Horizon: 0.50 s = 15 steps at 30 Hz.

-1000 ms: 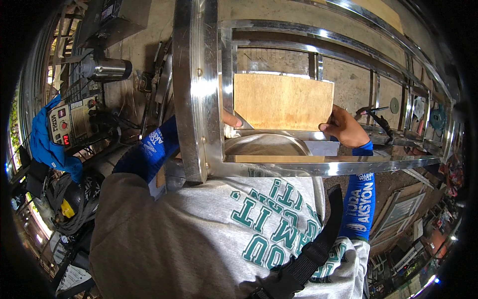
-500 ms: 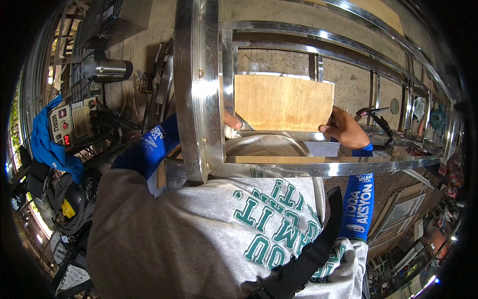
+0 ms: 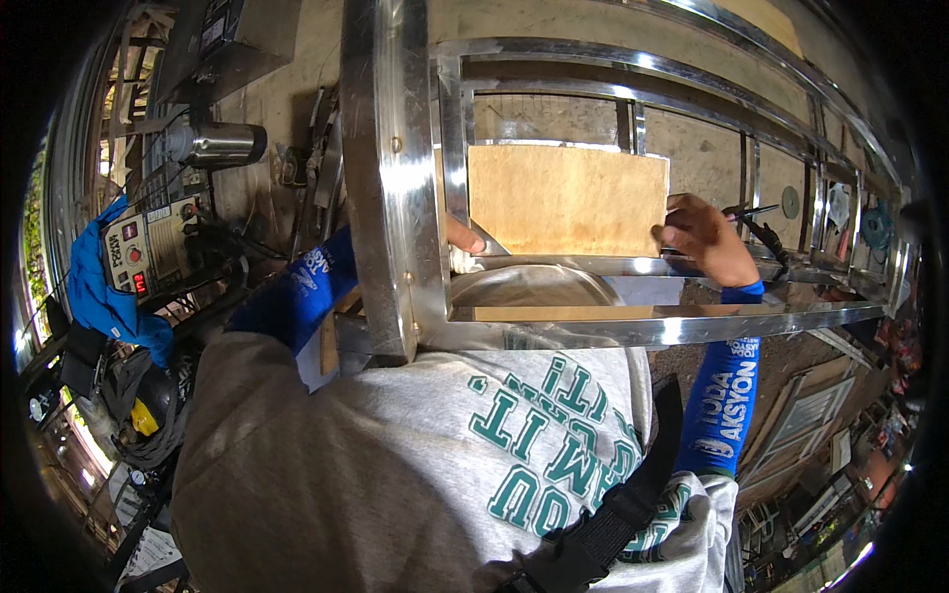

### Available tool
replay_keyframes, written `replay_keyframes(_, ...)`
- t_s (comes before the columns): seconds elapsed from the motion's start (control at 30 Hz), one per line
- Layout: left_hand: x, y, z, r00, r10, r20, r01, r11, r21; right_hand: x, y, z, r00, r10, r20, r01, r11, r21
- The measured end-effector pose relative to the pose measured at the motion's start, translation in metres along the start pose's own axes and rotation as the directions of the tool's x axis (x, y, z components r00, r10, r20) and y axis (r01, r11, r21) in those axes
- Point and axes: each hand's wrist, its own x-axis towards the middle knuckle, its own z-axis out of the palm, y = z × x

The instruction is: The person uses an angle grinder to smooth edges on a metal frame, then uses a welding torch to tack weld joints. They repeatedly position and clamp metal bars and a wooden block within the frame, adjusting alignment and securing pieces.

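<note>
A flat tan plywood board (image 3: 568,201) lies inside a shiny metal tube frame (image 3: 613,336) in front of me. My left hand (image 3: 463,235) reaches in behind the thick upright at the left. Only its thumb and a bit of white material show, by a small grey triangular piece (image 3: 493,241) at the board's lower left corner; the other fingers are hidden, and what they grip is unclear. By the board's right edge is my right hand (image 3: 714,240), its fingers loosely curved and apart, holding nothing that I can see.
Left of the frame stand a metal tumbler (image 3: 225,145) and a machine with a lit display (image 3: 148,247), a blue cloth (image 3: 94,287) beside it. A dark tool (image 3: 766,237) lies to the right of my right hand. Frame bars run across the far side and right.
My right hand has let go of the board's lower right corner and drawn slightly right. My left hand stays at the left corner. The whole view has shifted slightly.
</note>
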Motion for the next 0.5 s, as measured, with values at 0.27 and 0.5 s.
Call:
replay_keyframes(0.27, -0.007, -0.006, 0.006, 0.983, 0.184, -0.003, -0.183, 0.980, 0.082, -0.023, 0.034, -0.109, 0.705, -0.440, -0.556, 0.246, 0.887, -0.390)
replay_keyframes(0.5, 0.000, -0.005, -0.004, 0.995, 0.096, 0.001, -0.094, 0.970, 0.225, -0.054, 0.087, -0.203, 0.532, -0.624, -0.572, -0.355, 0.449, -0.820)
